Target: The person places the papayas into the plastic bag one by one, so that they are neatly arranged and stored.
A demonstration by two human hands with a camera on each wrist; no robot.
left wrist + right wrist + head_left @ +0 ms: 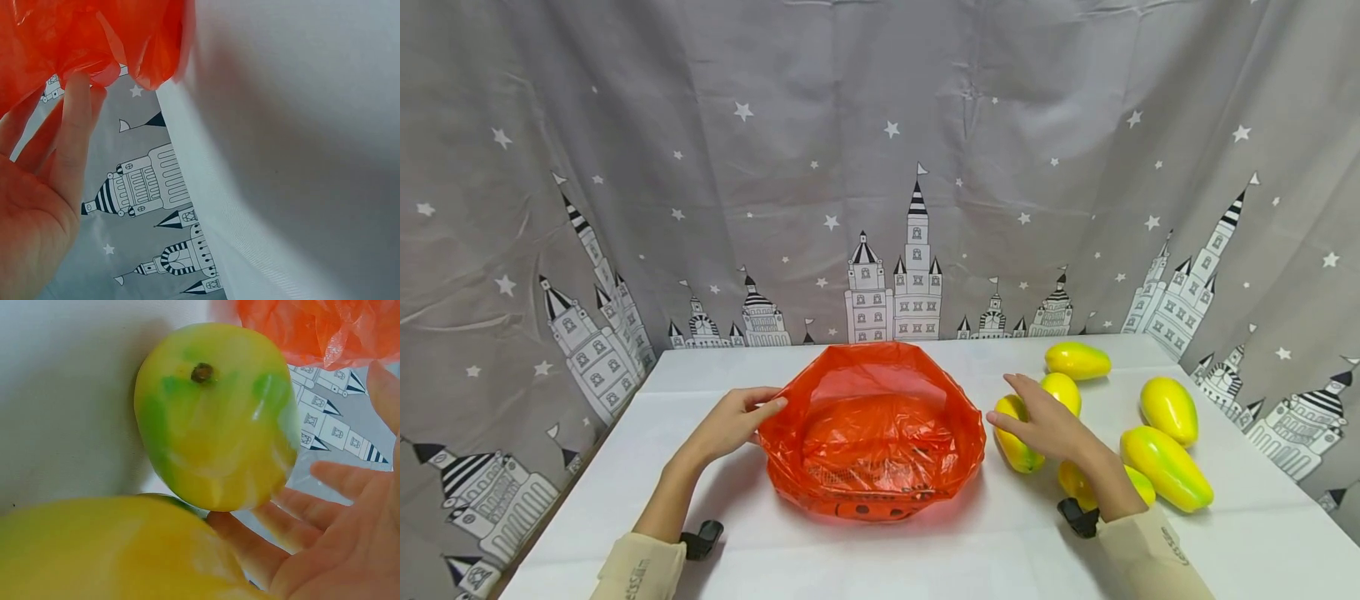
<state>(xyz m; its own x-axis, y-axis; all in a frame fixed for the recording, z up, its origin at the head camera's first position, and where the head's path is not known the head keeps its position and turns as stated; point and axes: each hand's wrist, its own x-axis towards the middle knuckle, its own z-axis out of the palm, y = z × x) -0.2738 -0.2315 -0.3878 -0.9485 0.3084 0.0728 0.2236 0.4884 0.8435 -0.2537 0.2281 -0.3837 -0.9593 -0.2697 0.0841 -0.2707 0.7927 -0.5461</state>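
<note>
A red plastic bag (pixel 868 367) stands on the table with its mouth spread wide. My left hand (pixel 730 425) pinches the left edge of its rim between thumb and fingers; the left wrist view shows the fingertips against the red plastic (pixel 94 65). To the right of the bag, my right hand (pixel 1048 421) reaches over a yellow-green mango (pixel 1018 454), fingers spread and extended. In the right wrist view that hand (pixel 337 531) is beside a mango (pixel 212 419) with a brown stem end. Whether the fingers touch it I cannot tell.
Several more mangoes lie on the right of the white table (pixel 992 550), among them one at the back (pixel 1077 360), one at the right (pixel 1168 410) and one nearer me (pixel 1167 468). A grey curtain (pixel 820 125) with castles and stars hangs behind.
</note>
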